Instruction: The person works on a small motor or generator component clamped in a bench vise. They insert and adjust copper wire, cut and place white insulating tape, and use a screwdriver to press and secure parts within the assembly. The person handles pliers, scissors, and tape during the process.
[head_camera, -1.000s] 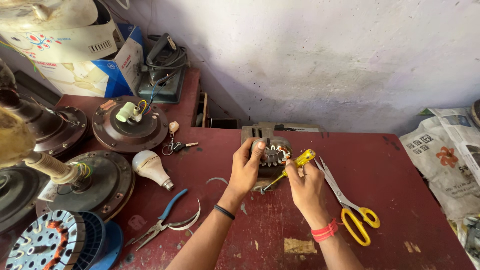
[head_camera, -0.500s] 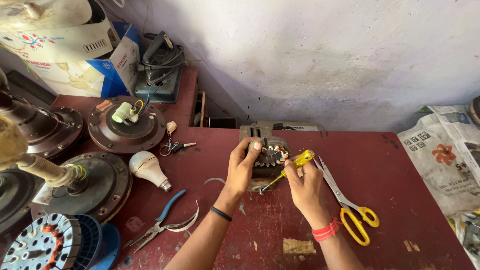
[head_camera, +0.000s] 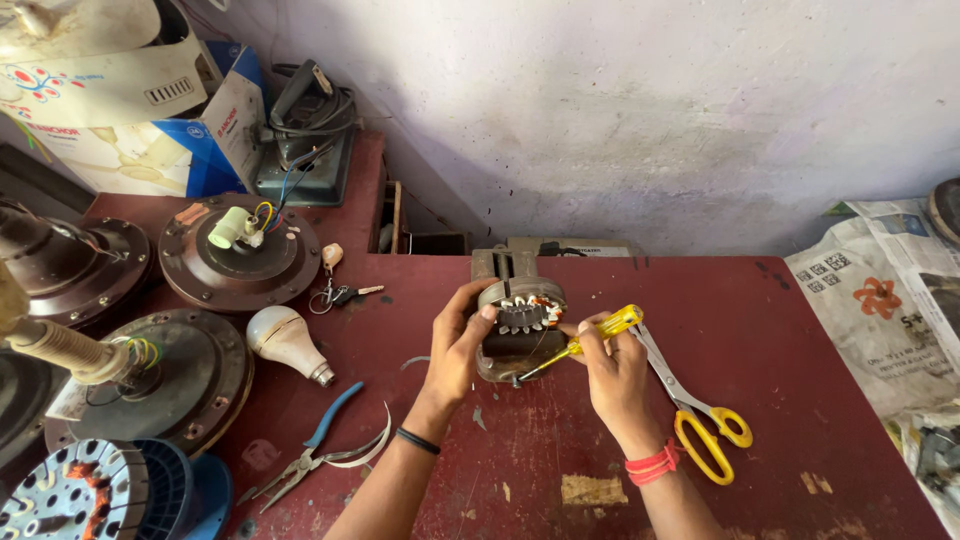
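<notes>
Mid-tabletop (head_camera: 800, 330): right hand (head_camera: 612, 368) pinched on yellow screwdriver (head_camera: 580, 343), tip at small motor (head_camera: 520, 328), left hand (head_camera: 460, 345) clasping its side; likely heavy, rigid metal, windings delicate, so grip the casing; scissors (head_camera: 690, 405) beside.

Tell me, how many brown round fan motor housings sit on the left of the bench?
3: one by the cardboard box with a white part on top, one at the far left edge, one nearer with a shaft. More may lie out of view.
</notes>
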